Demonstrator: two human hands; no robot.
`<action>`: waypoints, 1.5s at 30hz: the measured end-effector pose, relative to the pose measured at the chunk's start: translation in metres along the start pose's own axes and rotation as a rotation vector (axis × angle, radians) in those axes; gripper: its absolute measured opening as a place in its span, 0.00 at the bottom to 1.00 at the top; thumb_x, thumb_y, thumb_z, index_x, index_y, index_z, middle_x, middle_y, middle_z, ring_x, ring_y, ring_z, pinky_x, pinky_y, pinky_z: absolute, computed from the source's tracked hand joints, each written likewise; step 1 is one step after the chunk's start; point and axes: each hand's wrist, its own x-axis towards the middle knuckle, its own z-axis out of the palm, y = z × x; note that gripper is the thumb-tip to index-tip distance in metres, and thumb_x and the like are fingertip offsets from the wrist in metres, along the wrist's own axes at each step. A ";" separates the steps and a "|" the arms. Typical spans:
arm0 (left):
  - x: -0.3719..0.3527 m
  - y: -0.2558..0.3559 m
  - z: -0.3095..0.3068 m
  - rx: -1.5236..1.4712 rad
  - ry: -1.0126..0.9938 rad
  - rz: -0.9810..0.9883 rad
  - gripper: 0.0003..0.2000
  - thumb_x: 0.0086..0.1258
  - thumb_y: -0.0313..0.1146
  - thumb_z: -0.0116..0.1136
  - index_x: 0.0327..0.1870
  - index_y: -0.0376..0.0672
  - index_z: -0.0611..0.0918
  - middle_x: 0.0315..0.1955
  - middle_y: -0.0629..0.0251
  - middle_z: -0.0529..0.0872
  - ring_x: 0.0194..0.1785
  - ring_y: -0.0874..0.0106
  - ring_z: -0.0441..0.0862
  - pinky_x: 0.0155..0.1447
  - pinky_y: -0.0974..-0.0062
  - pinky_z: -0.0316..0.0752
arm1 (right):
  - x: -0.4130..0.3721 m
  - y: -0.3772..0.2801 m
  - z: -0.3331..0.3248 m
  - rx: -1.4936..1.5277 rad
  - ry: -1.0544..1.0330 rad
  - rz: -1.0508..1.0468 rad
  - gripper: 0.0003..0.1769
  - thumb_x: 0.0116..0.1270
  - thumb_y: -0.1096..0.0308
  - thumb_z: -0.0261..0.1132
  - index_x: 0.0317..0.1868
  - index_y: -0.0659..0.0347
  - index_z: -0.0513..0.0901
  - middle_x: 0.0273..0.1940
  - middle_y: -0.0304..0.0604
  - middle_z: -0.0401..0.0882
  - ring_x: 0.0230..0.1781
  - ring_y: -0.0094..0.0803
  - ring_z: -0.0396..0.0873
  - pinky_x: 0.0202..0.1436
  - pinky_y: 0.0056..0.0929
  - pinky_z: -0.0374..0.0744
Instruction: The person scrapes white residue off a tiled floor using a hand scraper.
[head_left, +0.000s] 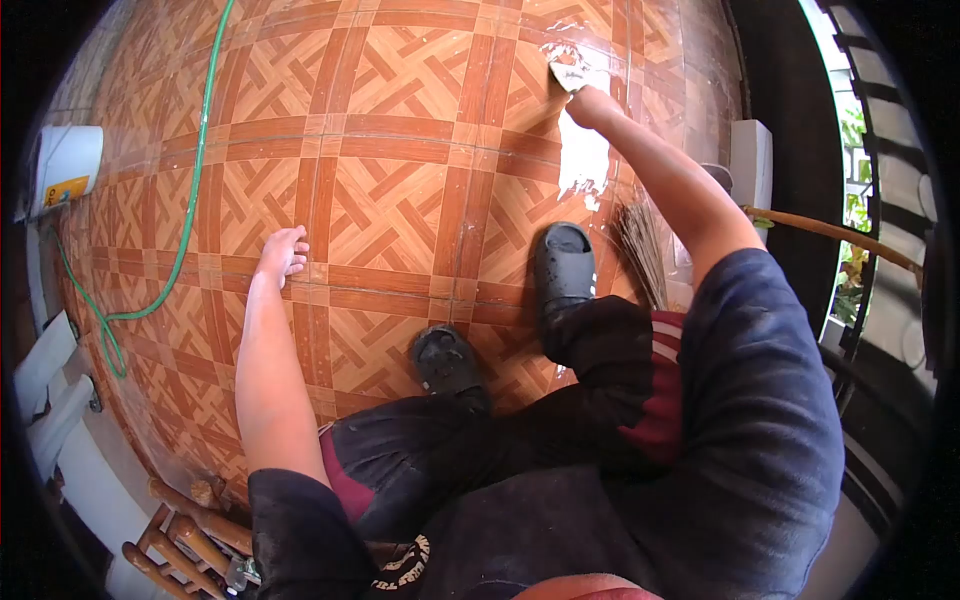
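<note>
Ahead and to the right, my right hand (pixel 592 106) is closed around a scraper (pixel 568 78) with a flat pale blade. The blade is low at the tiled floor (pixel 395 200), over a bright white, wet-looking patch (pixel 582 155) that runs back toward my right foot. My left hand (pixel 283 252) hangs over the tiles on the left, holding nothing, its fingers loosely bent and apart. Both my feet, in dark clogs (pixel 565 262), are on the floor between my arms.
A stick broom (pixel 640 250) lies beside my right foot. A green hose (pixel 196 165) curves along the left, near a white bucket (pixel 72 165) on its side. Wooden furniture (pixel 185 545) stands at lower left. At right are a white box (pixel 751 162) and a bamboo pole (pixel 840 233).
</note>
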 end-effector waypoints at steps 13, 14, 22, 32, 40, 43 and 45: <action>0.009 -0.007 0.002 -0.042 -0.028 -0.011 0.16 0.68 0.49 0.55 0.47 0.49 0.77 0.30 0.73 0.78 0.26 0.80 0.74 0.31 0.80 0.72 | 0.014 0.001 -0.005 0.099 0.019 0.020 0.20 0.63 0.64 0.51 0.47 0.66 0.83 0.51 0.57 0.80 0.54 0.48 0.79 0.56 0.39 0.76; 0.010 -0.004 0.000 -0.028 -0.039 -0.016 0.16 0.68 0.50 0.54 0.48 0.49 0.77 0.31 0.73 0.78 0.27 0.80 0.74 0.33 0.80 0.73 | 0.024 0.004 -0.013 0.057 0.069 0.018 0.17 0.63 0.67 0.52 0.44 0.66 0.84 0.48 0.56 0.82 0.49 0.47 0.82 0.50 0.39 0.79; 0.009 0.004 0.004 -0.093 -0.017 0.024 0.16 0.67 0.49 0.55 0.47 0.49 0.77 0.30 0.73 0.79 0.25 0.81 0.73 0.31 0.81 0.71 | -0.058 0.025 -0.014 0.115 -0.034 -0.001 0.19 0.68 0.62 0.51 0.38 0.70 0.81 0.35 0.54 0.83 0.29 0.46 0.83 0.28 0.41 0.82; 0.021 0.000 0.003 -0.056 -0.013 0.001 0.16 0.68 0.50 0.54 0.47 0.48 0.78 0.31 0.73 0.79 0.25 0.80 0.73 0.31 0.80 0.71 | -0.009 0.054 -0.013 0.097 -0.017 0.021 0.19 0.62 0.60 0.54 0.38 0.69 0.81 0.32 0.60 0.82 0.29 0.51 0.82 0.29 0.45 0.80; 0.034 -0.003 0.002 -0.033 -0.015 -0.040 0.16 0.69 0.49 0.54 0.47 0.47 0.77 0.30 0.72 0.79 0.24 0.81 0.74 0.29 0.81 0.71 | 0.030 0.071 -0.053 0.112 -0.014 0.090 0.23 0.63 0.52 0.58 0.43 0.65 0.83 0.32 0.53 0.83 0.26 0.41 0.82 0.29 0.38 0.80; 0.034 0.003 0.005 -0.082 0.003 -0.026 0.15 0.69 0.49 0.54 0.45 0.48 0.78 0.28 0.73 0.78 0.23 0.81 0.73 0.28 0.81 0.72 | -0.018 0.040 -0.060 0.046 0.004 0.082 0.23 0.63 0.52 0.58 0.44 0.64 0.83 0.34 0.54 0.83 0.30 0.45 0.83 0.36 0.39 0.81; 0.037 0.001 0.008 -0.135 -0.010 -0.006 0.15 0.69 0.50 0.54 0.43 0.48 0.78 0.24 0.76 0.76 0.22 0.82 0.72 0.27 0.82 0.70 | 0.015 0.073 -0.022 -0.022 0.027 -0.001 0.24 0.63 0.49 0.57 0.45 0.62 0.83 0.36 0.55 0.83 0.32 0.48 0.83 0.41 0.40 0.80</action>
